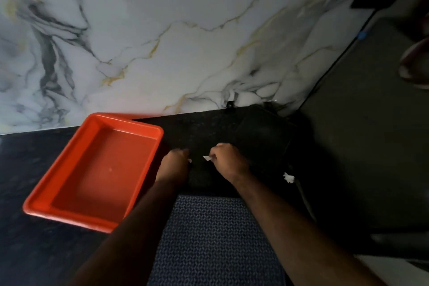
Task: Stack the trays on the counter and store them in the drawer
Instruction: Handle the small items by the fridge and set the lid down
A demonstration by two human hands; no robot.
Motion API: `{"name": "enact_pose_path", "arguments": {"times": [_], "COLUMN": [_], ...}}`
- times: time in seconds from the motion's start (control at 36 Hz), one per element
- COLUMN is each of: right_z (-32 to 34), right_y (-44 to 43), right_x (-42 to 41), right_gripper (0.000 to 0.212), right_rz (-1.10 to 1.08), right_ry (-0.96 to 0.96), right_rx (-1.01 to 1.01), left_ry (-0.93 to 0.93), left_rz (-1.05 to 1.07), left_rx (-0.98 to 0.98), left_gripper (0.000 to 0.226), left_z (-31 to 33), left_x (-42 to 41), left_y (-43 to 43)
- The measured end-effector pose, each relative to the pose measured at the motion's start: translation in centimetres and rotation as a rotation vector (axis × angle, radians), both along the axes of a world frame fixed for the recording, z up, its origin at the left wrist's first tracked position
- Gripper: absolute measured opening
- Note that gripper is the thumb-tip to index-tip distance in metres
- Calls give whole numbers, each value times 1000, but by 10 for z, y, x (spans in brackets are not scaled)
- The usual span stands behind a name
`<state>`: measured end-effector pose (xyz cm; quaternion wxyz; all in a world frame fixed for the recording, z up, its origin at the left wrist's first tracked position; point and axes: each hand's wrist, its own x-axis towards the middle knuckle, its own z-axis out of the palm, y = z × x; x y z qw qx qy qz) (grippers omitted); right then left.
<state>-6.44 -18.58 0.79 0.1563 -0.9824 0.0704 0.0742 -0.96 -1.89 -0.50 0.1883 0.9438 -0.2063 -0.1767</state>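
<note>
A red rectangular tray (pixel 97 169) lies empty on the dark counter (pixel 34 251), its far corner near the marble wall. My left hand (pixel 174 166) is just right of the tray's right rim, fingers curled downward. A short gap to the right is my right hand (pixel 228 160), also curled, with a small white scrap (pixel 207 158) at its fingertips. Both hands rest over a very dark area, and whether they grip anything there is hidden. Behind my right hand sits a dark rounded shape (pixel 264 137) that I cannot identify. No drawer is visible.
A white marble wall (pixel 162 30) with grey and gold veins rises behind the counter. Another white scrap (pixel 289 178) lies to the right. The dark floor (pixel 371 123) drops away on the right. Blue patterned fabric (pixel 213 239) fills the bottom centre between my forearms.
</note>
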Motion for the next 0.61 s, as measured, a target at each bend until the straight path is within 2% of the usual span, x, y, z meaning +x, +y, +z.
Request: {"name": "enact_pose_path", "arguments": {"times": [0.14, 0.28, 0.44, 0.61], "right_z": [12, 11, 5, -11], "right_y": [-40, -87, -132, -146], "right_x": [-75, -159, -221, -251], "right_gripper": [9, 8, 12, 11], "right_rz": [-285, -501, -539, -518], "right_ry": [-130, -110, -10, -40], "right_rx": [189, 143, 43, 45], "left_ry": [125, 180, 83, -10], "left_rz": [-109, -291, -604, -605], "left_rx": [-203, -303, -216, -35], "left_gripper": [11, 12, 19, 47], "left_z": [22, 44, 47, 23], "left_x": [-30, -75, -127, -155], "left_y": [-49, -115, -187, -232]}}
